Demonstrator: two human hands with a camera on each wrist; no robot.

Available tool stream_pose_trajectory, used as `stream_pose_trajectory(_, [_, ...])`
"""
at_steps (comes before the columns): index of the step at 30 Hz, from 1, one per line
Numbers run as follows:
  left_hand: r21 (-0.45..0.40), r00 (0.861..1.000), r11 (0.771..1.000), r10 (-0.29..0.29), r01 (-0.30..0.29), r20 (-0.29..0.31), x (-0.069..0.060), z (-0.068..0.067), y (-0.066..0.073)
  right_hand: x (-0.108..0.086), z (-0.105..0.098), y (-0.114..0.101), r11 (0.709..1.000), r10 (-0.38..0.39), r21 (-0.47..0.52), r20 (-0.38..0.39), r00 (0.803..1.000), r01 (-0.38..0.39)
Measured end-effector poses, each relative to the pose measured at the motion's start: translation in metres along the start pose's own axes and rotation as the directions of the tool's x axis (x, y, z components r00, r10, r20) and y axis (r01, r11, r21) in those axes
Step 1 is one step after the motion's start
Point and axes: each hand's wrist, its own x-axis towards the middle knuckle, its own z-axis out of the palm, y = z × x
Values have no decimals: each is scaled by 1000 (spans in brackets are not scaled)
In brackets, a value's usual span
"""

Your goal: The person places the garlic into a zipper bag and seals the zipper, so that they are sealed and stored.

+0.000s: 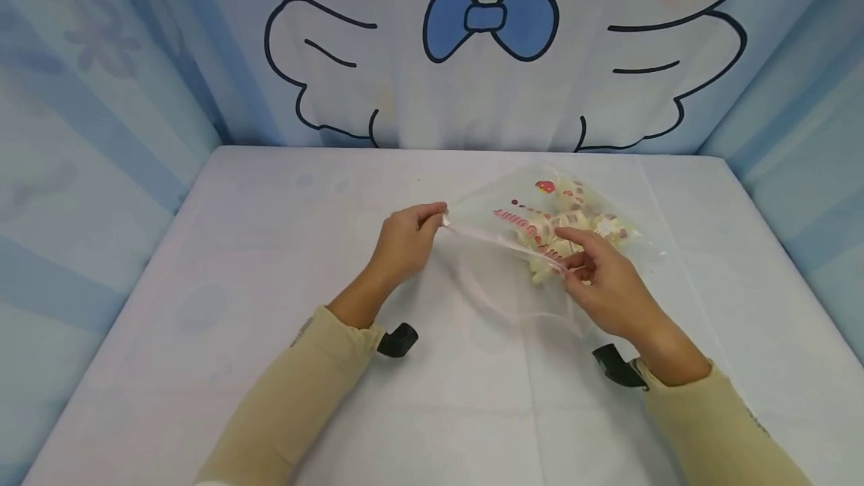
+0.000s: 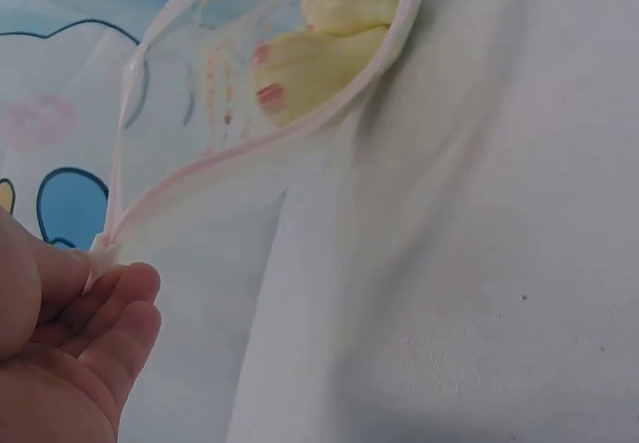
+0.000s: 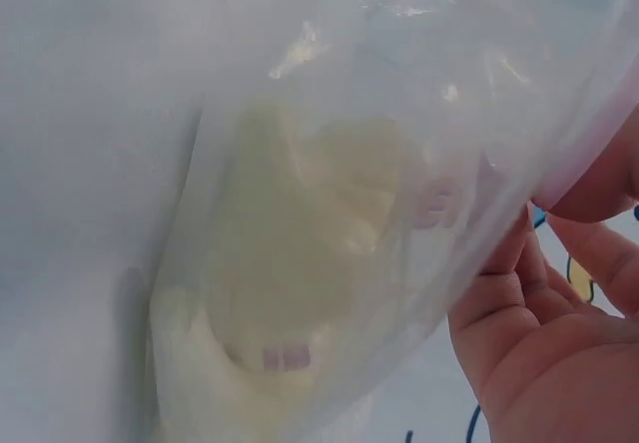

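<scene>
A clear plastic zip bag (image 1: 472, 216) with red print and a pink-edged mouth is held up over the table, its mouth spread apart in the left wrist view. Pale yellow soft-looking things (image 1: 572, 220) with pinkish-brown patches lie inside; their exact kind is unclear through the plastic. At the mouth's left corner, my left hand (image 1: 405, 242) pinches a small whitish slider or tab (image 2: 103, 255) between thumb and fingers. My right hand (image 1: 614, 291) pinches the bag's mouth edge farther right, with the index finger extended over the printed side. In the right wrist view, the yellow things (image 3: 290, 233) look hazy behind plastic.
A white-covered table (image 1: 256, 268) lies under both hands. Patterned blue and white curtains (image 1: 94, 133) stand along its back and both sides. Black wrist mounts (image 1: 398, 340) stick out from the beige sleeves (image 1: 304, 388).
</scene>
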Motion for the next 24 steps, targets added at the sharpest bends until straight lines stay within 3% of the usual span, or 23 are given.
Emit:
stream_pose_trajectory(8, [73,997,995,66,-68,36,-11,2,1,2,-4,5,996,85,1,-21,996,-85])
stream_pose_trajectory(15, [122,982,975,181,-186,51,-21,3,-6,1,-8,8,994,109,-1,-35,993,-109])
stream_pose_trajectory(19, [132,973,964,225,-230,47,-24,5,-8,0,-9,7,998,59,3,-58,997,-59])
stream_pose_trajectory(24, [156,957,944,290,-290,18,-27,7,-12,-2,-9,-5,995,-95,-31,-126,987,92])
